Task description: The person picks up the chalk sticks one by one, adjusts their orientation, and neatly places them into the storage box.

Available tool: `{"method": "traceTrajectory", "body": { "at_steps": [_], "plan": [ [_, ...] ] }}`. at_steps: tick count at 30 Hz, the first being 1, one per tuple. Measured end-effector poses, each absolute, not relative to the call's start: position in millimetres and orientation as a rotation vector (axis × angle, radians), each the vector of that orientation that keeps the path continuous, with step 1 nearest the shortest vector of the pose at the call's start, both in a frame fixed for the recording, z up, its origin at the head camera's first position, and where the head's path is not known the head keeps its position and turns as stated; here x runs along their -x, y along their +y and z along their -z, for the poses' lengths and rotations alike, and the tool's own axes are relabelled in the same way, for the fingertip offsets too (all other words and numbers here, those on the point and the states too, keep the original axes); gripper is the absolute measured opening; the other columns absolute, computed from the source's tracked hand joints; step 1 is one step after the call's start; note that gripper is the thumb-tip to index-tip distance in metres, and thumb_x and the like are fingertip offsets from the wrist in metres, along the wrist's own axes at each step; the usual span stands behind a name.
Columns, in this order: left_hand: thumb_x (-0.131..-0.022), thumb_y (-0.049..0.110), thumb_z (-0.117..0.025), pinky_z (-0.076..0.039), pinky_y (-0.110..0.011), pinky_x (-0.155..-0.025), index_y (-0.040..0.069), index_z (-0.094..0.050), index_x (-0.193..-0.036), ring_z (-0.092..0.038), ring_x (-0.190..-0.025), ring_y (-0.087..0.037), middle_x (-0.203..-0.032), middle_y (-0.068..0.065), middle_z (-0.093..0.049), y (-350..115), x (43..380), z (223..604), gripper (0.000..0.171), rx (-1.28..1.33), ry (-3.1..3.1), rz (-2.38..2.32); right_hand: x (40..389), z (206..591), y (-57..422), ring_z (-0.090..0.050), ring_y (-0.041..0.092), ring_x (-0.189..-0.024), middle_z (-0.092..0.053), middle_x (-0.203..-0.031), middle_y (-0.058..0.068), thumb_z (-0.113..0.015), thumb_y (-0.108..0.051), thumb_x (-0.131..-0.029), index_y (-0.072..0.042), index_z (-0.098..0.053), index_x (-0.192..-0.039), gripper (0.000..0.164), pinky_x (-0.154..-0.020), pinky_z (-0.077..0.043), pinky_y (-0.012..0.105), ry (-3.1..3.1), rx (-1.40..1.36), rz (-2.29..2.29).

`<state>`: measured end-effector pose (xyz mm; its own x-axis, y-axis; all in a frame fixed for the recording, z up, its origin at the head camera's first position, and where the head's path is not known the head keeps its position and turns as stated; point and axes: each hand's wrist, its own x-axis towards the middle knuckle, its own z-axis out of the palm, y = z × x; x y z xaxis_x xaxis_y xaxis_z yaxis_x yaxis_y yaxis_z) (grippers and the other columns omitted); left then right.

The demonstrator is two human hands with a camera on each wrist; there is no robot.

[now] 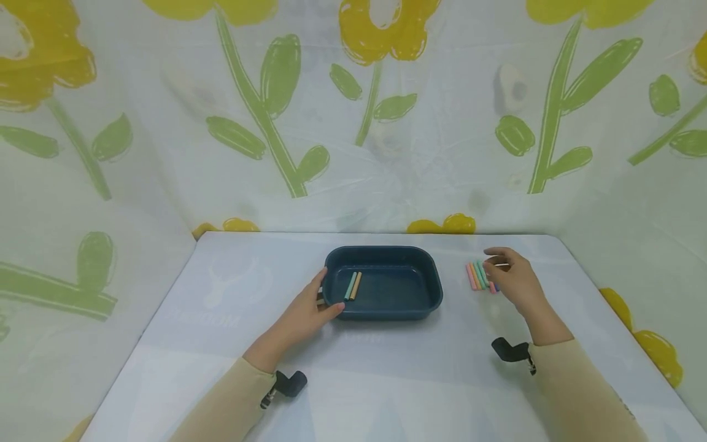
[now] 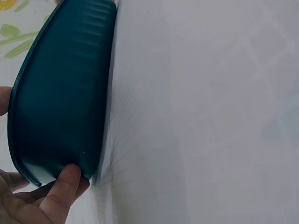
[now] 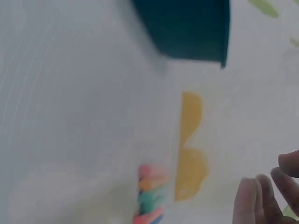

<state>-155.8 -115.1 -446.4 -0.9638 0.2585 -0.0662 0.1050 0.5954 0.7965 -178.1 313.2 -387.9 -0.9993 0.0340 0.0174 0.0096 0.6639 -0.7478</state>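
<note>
A dark teal rectangular dish (image 1: 381,315) stands on the table. Its left end is gripped by my left hand (image 1: 302,316), thumb along the near side and fingers around the left side; the left wrist view shows fingers against the outer wall (image 2: 60,93). Inside the dish, toward its left end, lie a green chalk stick (image 1: 350,286) and a yellow-orange one (image 1: 356,286), side by side. My right hand (image 1: 515,279) hovers over a row of pastel chalk sticks (image 1: 476,276), partly covering it. Its fingers are loosely bent, with nothing visible between them.
The row of chalk sticks lies to the right of the dish, with pink, orange, green and blue among them. Behind the white table (image 1: 386,380) hangs a flower-patterned cloth (image 1: 397,178), which also runs along both sides.
</note>
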Motion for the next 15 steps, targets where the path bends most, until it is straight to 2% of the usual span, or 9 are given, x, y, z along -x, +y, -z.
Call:
{"method": "traceTrajectory", "body": {
  "at_steps": [6,15],
  "plan": [
    [-0.093,0.045,-0.070,-0.043,-0.046,-0.109,0.014,-0.009,-0.162,-0.047,-0.136,-0.034,-0.164,-0.017,-0.022,-116.0,157.1,447.4,0.097,-0.317,2.649,-1.296,191.0,406.0,337.5,-0.063,0.044,-0.109,-0.052,-0.132,0.028,-0.048,-0.027,-0.106,0.002,-0.042,-0.146,0.050,-0.088,-0.052,0.054,-2.874,0.103,-1.214],
    [-0.094,0.043,-0.070,-0.043,-0.045,-0.110,0.013,-0.009,-0.162,-0.048,-0.136,-0.034,-0.164,-0.017,-0.023,-116.2,158.2,447.3,0.096,-0.328,2.640,-1.297,208.4,417.9,353.7,-0.064,0.040,-0.108,-0.050,-0.133,0.033,-0.050,-0.018,-0.104,0.005,-0.040,-0.146,0.049,-0.084,-0.056,0.044,-3.000,0.162,-1.167]
  ]
}}
